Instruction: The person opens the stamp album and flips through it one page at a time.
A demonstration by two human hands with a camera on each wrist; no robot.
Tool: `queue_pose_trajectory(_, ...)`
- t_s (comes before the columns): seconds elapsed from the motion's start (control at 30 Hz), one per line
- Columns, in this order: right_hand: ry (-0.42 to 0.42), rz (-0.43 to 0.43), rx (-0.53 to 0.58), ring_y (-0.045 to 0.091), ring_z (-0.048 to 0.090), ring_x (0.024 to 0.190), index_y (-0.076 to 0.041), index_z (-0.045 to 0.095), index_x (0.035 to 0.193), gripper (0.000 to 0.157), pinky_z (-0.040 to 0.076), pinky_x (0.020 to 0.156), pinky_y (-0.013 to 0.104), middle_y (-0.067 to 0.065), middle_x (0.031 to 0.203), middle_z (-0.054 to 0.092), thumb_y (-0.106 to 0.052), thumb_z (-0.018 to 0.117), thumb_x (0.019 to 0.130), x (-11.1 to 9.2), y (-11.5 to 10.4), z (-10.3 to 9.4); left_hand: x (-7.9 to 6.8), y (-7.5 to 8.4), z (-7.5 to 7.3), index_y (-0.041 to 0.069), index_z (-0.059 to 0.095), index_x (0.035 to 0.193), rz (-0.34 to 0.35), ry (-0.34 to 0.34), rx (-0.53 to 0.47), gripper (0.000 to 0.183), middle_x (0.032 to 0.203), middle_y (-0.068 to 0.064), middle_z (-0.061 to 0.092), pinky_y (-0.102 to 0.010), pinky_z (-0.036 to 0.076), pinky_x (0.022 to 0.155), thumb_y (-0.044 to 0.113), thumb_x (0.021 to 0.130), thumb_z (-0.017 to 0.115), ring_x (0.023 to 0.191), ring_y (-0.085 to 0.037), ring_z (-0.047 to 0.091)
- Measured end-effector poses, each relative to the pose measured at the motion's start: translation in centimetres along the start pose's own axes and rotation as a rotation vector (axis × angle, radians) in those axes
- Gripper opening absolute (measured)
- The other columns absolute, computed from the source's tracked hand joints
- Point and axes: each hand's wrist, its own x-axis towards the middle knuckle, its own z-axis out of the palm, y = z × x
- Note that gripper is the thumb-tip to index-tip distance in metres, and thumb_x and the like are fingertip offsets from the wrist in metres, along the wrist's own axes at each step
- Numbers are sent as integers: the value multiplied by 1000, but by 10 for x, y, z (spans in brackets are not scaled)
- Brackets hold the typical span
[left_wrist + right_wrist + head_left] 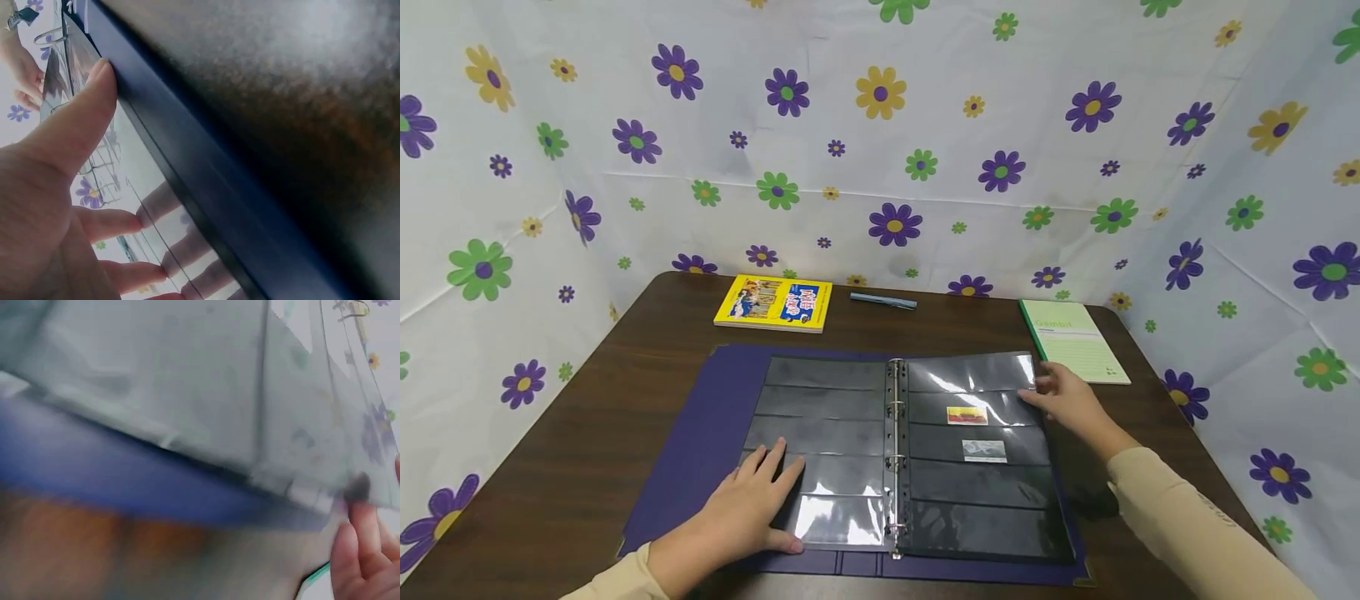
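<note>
A ring binder stamp album with a navy cover (700, 425) lies spread on the table, black pocket pages on both sides of its metal rings (895, 458). My left hand (741, 500) rests with spread fingers on the left page (823, 412); its thumb lies near the lower edge in the left wrist view. With thumb and fingers, my right hand (1071, 404) pinches the outer edge of the right page (977, 529), near its upper corner. That page holds a red and yellow stamp (967, 416) and a grey stamp (984, 451) in separate strips.
Behind the album, a yellow book (773, 303) and a blue pen (883, 301) lie on the dark wooden table (572, 450). A pale green notebook (1075, 342) is at the back right, close beyond my right hand. Flower-patterned cloth (850, 167) encloses the table's back and sides.
</note>
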Motion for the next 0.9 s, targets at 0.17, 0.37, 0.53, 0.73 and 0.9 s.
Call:
queue_pose_trajectory(0.17,-185,61,226,18,58,56,11,56,99,33,50,53,32,8,67,59,-21,61,92,-18,9,-10,-1,0,0,8,42,140,8,0,-5,101,147,-25,25,-65,33,91,64,61,73,130,-47,27)
queue_pose_trajectory(0.37,-196,81,346,13,53,47,3,56,82,26,48,48,31,2,57,51,-20,55,95,-18,-20,-27,-1,-1,0,8,42,140,-1,-8,-10,102,148,-25,25,-65,32,92,64,61,73,131,-47,26)
queue_pose_trajectory(0.53,-138,70,373,13,47,44,-2,52,75,26,46,46,30,1,55,46,-19,57,94,-14,-70,-46,1,-1,-1,9,42,141,-15,-30,-28,102,148,-24,24,-65,31,93,64,61,73,132,-46,24)
queue_pose_trajectory(0.73,-127,2,413,14,45,43,-6,48,69,28,45,46,31,2,56,45,-16,53,95,-6,-128,-52,2,0,-4,7,43,140,-12,-35,-41,102,147,-26,24,-66,31,92,62,60,75,131,-48,25)
queue_pose_trajectory(0.9,-155,-49,427,16,48,43,-4,47,69,29,47,48,32,4,57,46,-16,54,94,-1,-163,-47,5,1,-16,4,48,135,-3,-49,-31,98,142,-27,32,-66,37,86,60,61,76,126,-49,33)
